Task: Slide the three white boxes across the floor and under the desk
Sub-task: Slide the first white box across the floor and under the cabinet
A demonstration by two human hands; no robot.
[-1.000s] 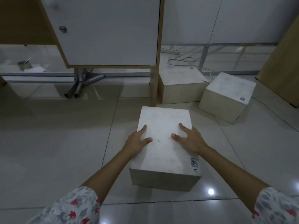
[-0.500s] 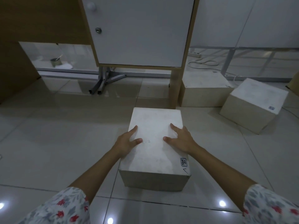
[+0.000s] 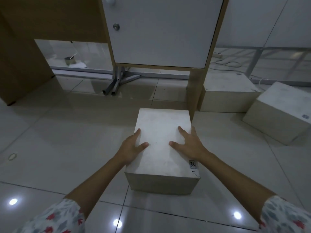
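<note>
A white box [image 3: 159,158] marked "2" lies on the tiled floor in front of me, its far right corner close to the desk's wooden leg [image 3: 195,93]. My left hand [image 3: 133,146] presses on its left top edge. My right hand [image 3: 189,145] lies flat on its right top side, fingers spread. Two more white boxes sit right of the leg: one [image 3: 227,96] against it, the other [image 3: 279,113] turned at an angle further right. The desk's white cabinet door [image 3: 159,31] hangs above the floor, with the open space under the desk [image 3: 80,88] to its left.
A metal foot [image 3: 116,83] stands under the cabinet. A small tin [image 3: 69,60] sits at the back of the opening. A brown side panel [image 3: 20,64] bounds it on the left. A power strip and cable [image 3: 225,63] lie behind the boxes. A rubber band [image 3: 12,156] lies on the floor at left.
The box has slid left and forward under my hands, from right of the desk leg to just left of it. My view has turned left. Both hands stay on the box.
</note>
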